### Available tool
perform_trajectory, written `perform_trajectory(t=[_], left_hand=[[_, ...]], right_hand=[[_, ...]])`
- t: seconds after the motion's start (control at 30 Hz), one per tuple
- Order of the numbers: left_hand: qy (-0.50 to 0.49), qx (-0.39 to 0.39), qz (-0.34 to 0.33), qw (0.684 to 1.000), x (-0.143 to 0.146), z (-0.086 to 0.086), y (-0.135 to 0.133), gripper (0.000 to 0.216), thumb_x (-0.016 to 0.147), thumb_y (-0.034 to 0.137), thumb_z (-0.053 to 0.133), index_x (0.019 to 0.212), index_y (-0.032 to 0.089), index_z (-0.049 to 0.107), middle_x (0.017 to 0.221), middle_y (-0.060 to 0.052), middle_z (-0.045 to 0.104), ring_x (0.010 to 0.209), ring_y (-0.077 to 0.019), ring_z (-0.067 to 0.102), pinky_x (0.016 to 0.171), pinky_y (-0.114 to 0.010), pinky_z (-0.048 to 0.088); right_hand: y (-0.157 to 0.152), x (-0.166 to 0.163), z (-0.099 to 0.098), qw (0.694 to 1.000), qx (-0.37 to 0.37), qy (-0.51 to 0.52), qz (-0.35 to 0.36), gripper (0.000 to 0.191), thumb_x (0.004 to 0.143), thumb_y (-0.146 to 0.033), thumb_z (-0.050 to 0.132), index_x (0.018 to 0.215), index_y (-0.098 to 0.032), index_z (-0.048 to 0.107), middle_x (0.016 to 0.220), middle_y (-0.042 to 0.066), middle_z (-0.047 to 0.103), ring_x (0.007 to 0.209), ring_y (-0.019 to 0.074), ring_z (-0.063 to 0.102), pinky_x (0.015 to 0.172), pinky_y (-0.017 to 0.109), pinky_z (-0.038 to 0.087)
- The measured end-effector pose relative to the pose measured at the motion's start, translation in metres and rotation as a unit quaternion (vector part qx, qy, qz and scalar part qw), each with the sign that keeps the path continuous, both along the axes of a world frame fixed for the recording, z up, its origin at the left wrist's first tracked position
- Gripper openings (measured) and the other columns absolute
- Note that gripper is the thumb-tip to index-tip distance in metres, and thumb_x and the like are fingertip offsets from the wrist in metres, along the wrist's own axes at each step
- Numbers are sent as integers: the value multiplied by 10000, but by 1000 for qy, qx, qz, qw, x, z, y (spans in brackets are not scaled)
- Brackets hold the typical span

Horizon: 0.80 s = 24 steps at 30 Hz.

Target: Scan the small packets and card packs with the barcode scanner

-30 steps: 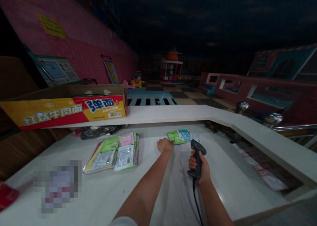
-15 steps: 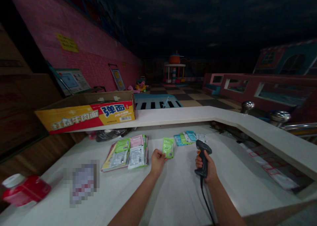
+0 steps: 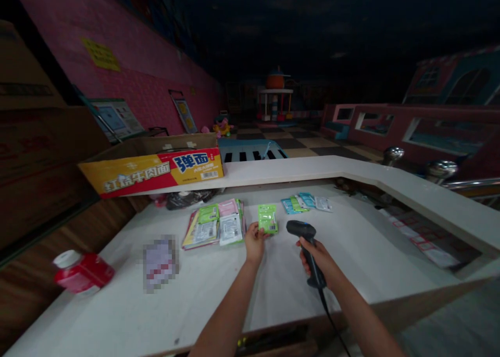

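Observation:
My left hand pinches the lower left corner of a green packet at the middle of the white counter. In my right hand is a black corded barcode scanner, its head turned left toward the green packet and a little apart from it. Left of the packet, several green, pink and silver packets lie on top of a stack of flat booklets or papers. Farther back, a fanned row of blue, green and silver packets rests on the counter.
A red bottle with a white cap lies near a blurred-out item at left. On the raised white ledge stands an open yellow and red carton. Papers with red boxes sit under the ledge at right.
The barcode scanner has swung left and its head now points at the green packet. My left hand keeps hold of the packet. The whole view has shifted slightly.

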<state>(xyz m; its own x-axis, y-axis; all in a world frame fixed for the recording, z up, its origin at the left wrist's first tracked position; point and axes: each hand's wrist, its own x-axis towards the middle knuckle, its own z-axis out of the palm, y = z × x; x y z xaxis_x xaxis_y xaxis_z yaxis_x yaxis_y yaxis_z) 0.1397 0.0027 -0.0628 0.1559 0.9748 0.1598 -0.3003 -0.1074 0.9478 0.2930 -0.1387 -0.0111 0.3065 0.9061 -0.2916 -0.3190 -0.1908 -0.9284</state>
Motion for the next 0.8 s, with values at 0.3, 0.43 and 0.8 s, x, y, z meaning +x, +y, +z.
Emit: perform_trajectory(t=[0.3,0.43,0.8], left_hand=[[16,7,25,1000,1,-5,7,346,687,431,693,901,179,592,854,-69,701,784,-210,690,697,-359,590],[-18,-9,15,1000,3,-5,1,396,627,447,751,857,163,596,794,-64,701,730,-204,687,661,-343,588],[4,-81,181,980,-60,70,52,120,612,144,650,718,142,594,683,-22,666,608,-160,665,602,-325,593]], right_hand=[[-11,-7,4,999,-3,24,30,389,745,-555,702,839,-208,555,472,-57,544,330,101,467,294,188,344],[-5,3,4,998,11,59,3,432,739,-576,708,876,-193,563,486,-57,538,349,90,461,313,181,349],[33,59,-44,903,147,401,-41,378,684,-375,814,836,-169,536,542,-88,442,407,24,409,359,101,328]])
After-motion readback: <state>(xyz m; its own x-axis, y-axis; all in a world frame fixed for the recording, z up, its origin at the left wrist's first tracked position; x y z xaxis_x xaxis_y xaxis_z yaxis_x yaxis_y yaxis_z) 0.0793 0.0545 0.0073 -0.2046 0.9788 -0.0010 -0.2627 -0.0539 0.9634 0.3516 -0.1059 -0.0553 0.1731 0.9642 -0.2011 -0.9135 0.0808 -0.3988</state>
